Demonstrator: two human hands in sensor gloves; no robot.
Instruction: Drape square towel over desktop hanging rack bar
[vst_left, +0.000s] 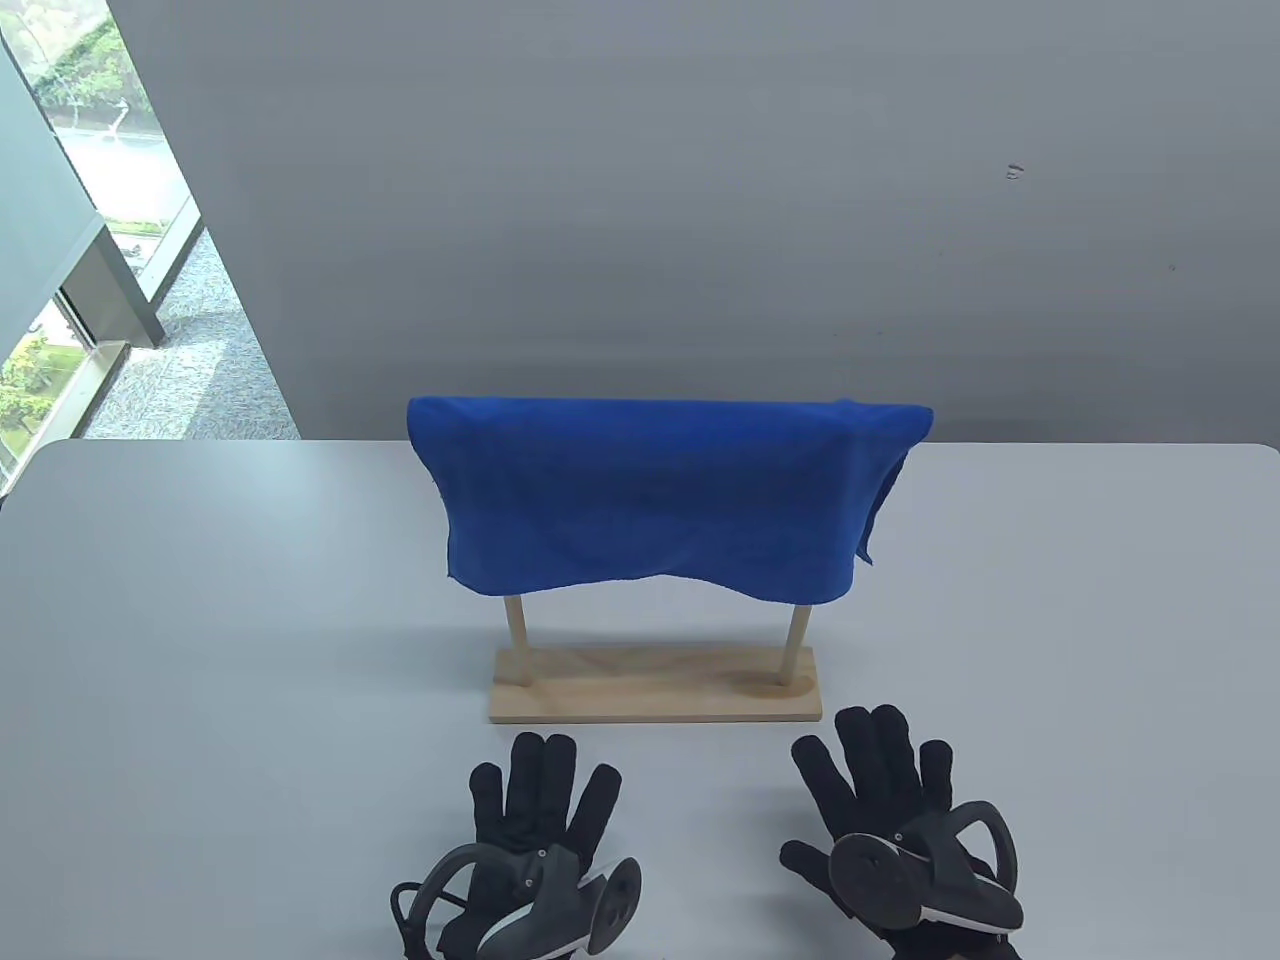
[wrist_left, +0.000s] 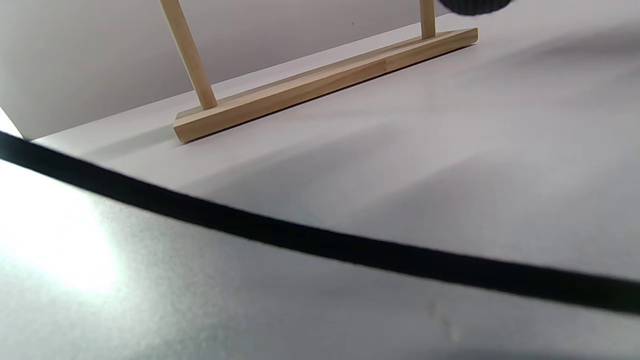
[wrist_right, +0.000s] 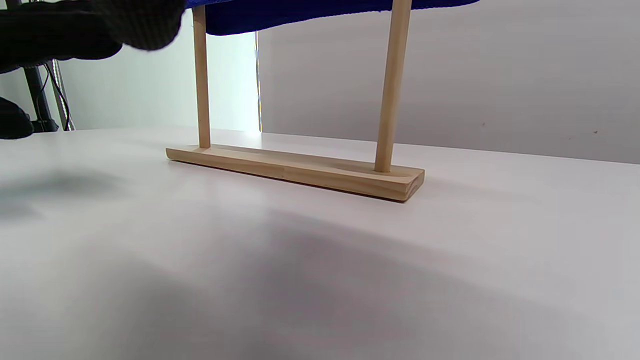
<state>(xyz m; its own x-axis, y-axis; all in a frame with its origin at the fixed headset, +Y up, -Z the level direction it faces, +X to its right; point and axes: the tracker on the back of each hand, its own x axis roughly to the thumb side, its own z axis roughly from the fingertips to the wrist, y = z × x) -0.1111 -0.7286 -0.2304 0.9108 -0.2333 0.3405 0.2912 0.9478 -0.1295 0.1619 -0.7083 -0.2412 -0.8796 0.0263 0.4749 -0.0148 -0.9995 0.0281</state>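
Note:
A blue square towel (vst_left: 660, 490) hangs draped over the top bar of a small wooden rack (vst_left: 655, 685) in the middle of the table; its lower edge also shows in the right wrist view (wrist_right: 280, 12). The rack's base and two posts show in the left wrist view (wrist_left: 320, 82) and the right wrist view (wrist_right: 300, 170). My left hand (vst_left: 545, 800) lies flat and empty on the table in front of the rack's left end, fingers spread. My right hand (vst_left: 880, 780) lies flat and empty in front of its right end. Neither hand touches the rack or towel.
The white table (vst_left: 200, 650) runs to a grey wall (vst_left: 700, 200) behind the rack. A window (vst_left: 70, 200) is at the far left. A black cable (wrist_left: 320, 240) crosses the left wrist view.

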